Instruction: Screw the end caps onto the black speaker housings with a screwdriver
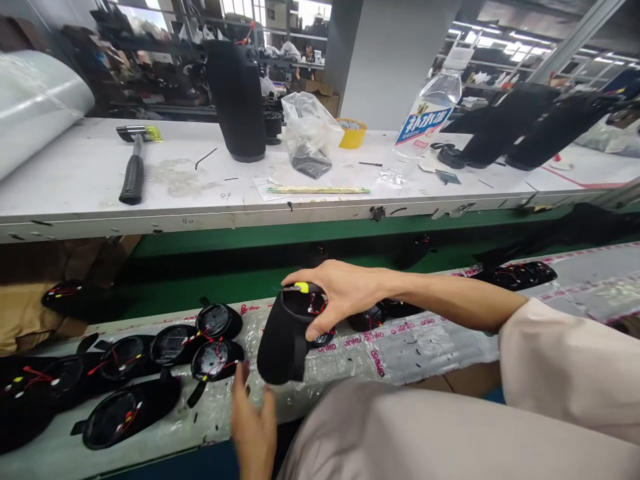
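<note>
My right hand point(345, 290) grips the rim of a black cloth-covered tube point(280, 347), its open end facing up. Red wires show inside the opening. A small yellow-and-black tool point(303, 287) with a thin metal tip lies across the rim under my right fingers; its far end is hidden. Below and left of the tube is my left hand point(254, 423), empty, thumb and fingers apart, slightly blurred. Close by on the left, a similar black tube point(217, 360) shows red wires and a round end.
Several more black tubes point(133, 410) lie on the plastic-covered lower surface point(425, 353). On the white bench point(185, 180) are a hammer point(134, 167), an upright black tube point(235, 100), a plastic bag point(310, 133), a yellow tape roll point(352, 133) and a water bottle point(425, 120).
</note>
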### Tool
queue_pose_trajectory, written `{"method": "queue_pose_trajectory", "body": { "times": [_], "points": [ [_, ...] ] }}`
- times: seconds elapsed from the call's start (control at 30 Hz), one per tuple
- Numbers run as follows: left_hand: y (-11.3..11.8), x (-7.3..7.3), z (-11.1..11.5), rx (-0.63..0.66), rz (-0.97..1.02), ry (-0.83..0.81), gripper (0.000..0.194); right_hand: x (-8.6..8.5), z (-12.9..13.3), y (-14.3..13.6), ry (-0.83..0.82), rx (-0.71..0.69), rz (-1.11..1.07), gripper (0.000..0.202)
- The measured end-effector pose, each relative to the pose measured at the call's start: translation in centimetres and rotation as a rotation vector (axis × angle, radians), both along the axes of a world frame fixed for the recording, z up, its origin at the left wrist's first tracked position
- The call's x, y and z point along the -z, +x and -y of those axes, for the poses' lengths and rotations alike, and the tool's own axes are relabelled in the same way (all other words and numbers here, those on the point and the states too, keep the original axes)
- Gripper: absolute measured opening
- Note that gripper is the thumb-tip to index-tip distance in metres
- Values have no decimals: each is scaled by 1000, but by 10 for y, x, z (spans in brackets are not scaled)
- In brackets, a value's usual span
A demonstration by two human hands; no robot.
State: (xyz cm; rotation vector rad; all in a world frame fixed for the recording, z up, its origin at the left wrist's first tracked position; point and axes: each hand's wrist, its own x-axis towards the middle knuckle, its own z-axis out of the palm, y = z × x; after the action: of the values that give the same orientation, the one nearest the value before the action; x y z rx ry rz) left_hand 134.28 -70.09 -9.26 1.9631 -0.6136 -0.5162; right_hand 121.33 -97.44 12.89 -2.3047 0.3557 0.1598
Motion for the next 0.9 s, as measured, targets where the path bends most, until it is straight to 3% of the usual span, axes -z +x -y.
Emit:
{"method": "queue_pose_trajectory", "body": {
  "times": [0.07,0.1,0.13,0.17,0.27,0.33,0.4,0.47,0.53,0.6,0.7,0.8,0.9],
  "points": [
    [8,-32,-19,-146,-125,-33,70,-2,0,2,141,-150,28,97],
    [11,-50,-24,-205,-358,-181,65,-1,-2,5,233,-238,27,96],
    [12,-68,-27,-172,-518,-337,64,2,-5,10,337,-329,17,94],
    [12,-83,-29,-50,-616,-423,70,6,-10,17,449,-415,0,90],
    [-2,-109,-33,126,-904,-379,87,22,-30,40,715,-581,-72,83],
    [-16,-110,-40,22,-1111,-324,90,30,-40,50,691,-566,-62,79],
    [-27,-104,-48,-211,-1288,-320,82,32,-47,50,489,-443,36,70],
    [-34,-98,-55,-477,-1338,-341,74,28,-53,42,265,-268,121,55],
    [-36,-96,-59,-629,-1346,-345,75,19,-61,28,118,-142,145,43],
    [-38,-97,-58,-676,-1351,-359,76,10,-73,14,21,-148,126,36],
    [-41,-103,-53,-692,-1285,-395,79,4,-95,2,-139,-334,58,26],
    [-45,-107,-50,-713,-1179,-394,83,11,-112,-1,-312,-457,75,29],
    [-47,-103,-54,-710,-1128,-406,86,25,-120,1,-390,-468,121,32]
  ]
}}
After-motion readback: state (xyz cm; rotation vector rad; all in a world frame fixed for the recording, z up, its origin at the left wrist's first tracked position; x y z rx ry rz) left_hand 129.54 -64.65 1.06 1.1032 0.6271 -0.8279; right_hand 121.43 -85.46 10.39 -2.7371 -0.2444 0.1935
